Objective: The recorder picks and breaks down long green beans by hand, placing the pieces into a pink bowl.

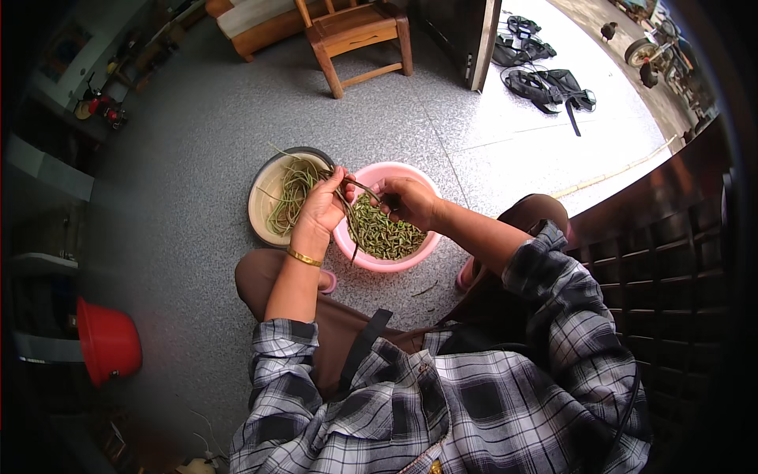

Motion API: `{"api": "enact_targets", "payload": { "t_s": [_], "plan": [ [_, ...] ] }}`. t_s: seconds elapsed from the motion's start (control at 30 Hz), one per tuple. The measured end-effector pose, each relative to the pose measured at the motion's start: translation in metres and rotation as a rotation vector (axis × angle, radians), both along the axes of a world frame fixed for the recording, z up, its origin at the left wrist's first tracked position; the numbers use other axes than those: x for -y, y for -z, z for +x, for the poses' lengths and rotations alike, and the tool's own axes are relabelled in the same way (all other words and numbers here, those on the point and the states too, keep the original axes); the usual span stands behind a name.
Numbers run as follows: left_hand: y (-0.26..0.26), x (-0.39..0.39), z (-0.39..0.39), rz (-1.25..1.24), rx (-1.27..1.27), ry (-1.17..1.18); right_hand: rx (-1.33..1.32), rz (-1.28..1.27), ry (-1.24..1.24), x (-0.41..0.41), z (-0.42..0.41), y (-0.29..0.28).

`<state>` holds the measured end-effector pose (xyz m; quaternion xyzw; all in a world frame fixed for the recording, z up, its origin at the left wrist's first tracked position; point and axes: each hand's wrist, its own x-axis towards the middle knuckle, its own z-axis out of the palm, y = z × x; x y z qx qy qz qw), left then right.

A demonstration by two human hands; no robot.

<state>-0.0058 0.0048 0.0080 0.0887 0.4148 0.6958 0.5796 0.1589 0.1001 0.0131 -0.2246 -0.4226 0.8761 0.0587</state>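
Observation:
My left hand [323, 207], with a gold-coloured bracelet at the wrist, grips a small bunch of dark long beans [353, 225]. Some of their ends dangle over the pink plastic basin [385, 267]. Facing it, my right hand [413, 201] has its fingers closed on the right-hand end of the beans, above the same basin. Its fingertips are partly hidden, and shadow covers the palm. Short green bean pieces [388, 237] fill the bottom of the pink basin. To its left, a beige basin [260, 204] with a dark outside holds a tangle of uncut long green beans [290, 198].
A wooden chair [355, 32] stands ahead, left of an open door [482, 47]. Black straps and bags [542, 86] lie on the bright floor beyond. A red bucket [109, 340] is at left, and a dark lattice panel [657, 278] rises close at right. Bean scraps [424, 289] lie between my feet.

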Motion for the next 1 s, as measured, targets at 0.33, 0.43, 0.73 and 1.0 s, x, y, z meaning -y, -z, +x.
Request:
{"api": "enact_targets", "payload": {
  "t_s": [0.33, 0.43, 0.73, 1.0],
  "plan": [
    [-0.003, -0.002, 0.011, -0.066, -0.205, 0.006, -0.067, 0.237, -0.162, 0.001, 0.001, -0.002],
    [-0.003, -0.003, 0.012, -0.075, -0.200, -0.016, -0.001, 0.333, -0.143, -0.004, 0.000, 0.011],
    [0.011, -0.003, 0.010, -0.068, -0.209, 0.119, -0.059, 0.066, -0.125, 0.001, -0.002, 0.005],
    [0.001, 0.001, -0.020, -0.057, 0.074, -0.158, -0.107, 0.144, -0.093, -0.002, -0.001, 0.006]
  ]
}}
